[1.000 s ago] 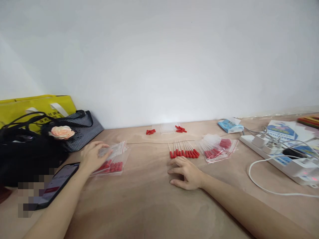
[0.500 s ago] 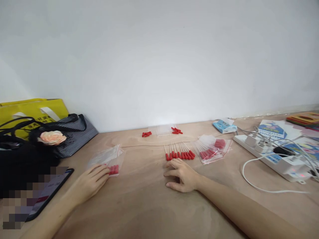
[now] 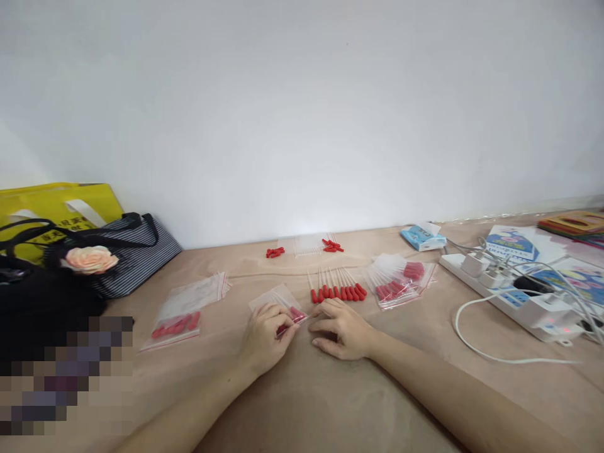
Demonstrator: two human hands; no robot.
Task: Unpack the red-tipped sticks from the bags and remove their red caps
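Head view: my left hand [image 3: 265,336], fingertips pinched on a clear bag [image 3: 276,294] with red contents, has brought it mid-table from the bags at left [image 3: 182,299], beside my half-curled, apparently empty right hand [image 3: 345,330], nearer the loose red-tipped sticks [image 3: 343,293].

You have red tips and pale shafts on the row of sticks [image 3: 336,292]. Your nearest bag [image 3: 278,297] is clear, red showing through; the left bags [image 3: 177,306] and right bags [image 3: 401,291] are also clear, with red lines along their edges. The two far heaps [image 3: 333,246] are plain red. Your tabletop [image 3: 264,406] is pinkish tan with faint swirls, the wall [image 3: 302,126] pale grey-white. On your left, the tote [image 3: 42,200] is yellow with white handles, the handbag [image 3: 146,251] finely striped dark and white, the flower [image 3: 91,259] peach. On your right, the tissue pack [image 3: 423,239] is light blue and white, the power strip [image 3: 491,286] white with red lights.
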